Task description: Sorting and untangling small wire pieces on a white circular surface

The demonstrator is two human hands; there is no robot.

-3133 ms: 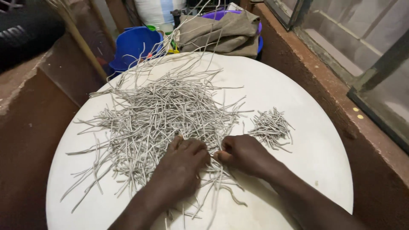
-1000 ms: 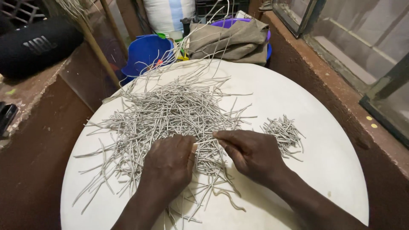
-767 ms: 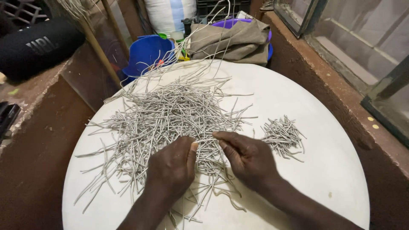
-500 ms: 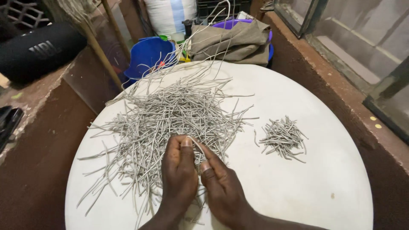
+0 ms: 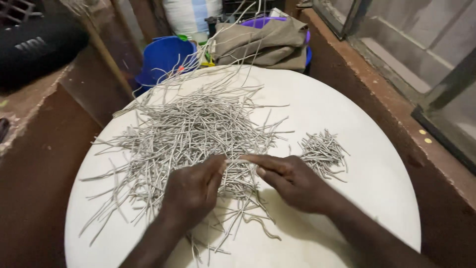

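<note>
Large loose heap of thin grey wire-like strands [image 5: 183,129] spread over the left and middle of the round white tabletop [image 5: 377,198], with a small separate bundle of short grey strands [image 5: 323,151] lying apart to its right, and a blue plastic bucket [image 5: 161,57] and folded khaki cloth [image 5: 263,42] beyond the far rim. At the heap's near edge the left hand [image 5: 191,191] and right hand [image 5: 292,181] meet, fingertips pinched on a single grey strand [image 5: 238,161] held between them. The step in hand appears to be drawing out one strand; the next move probably calls for lifting it free without dragging tangled neighbours.
</note>
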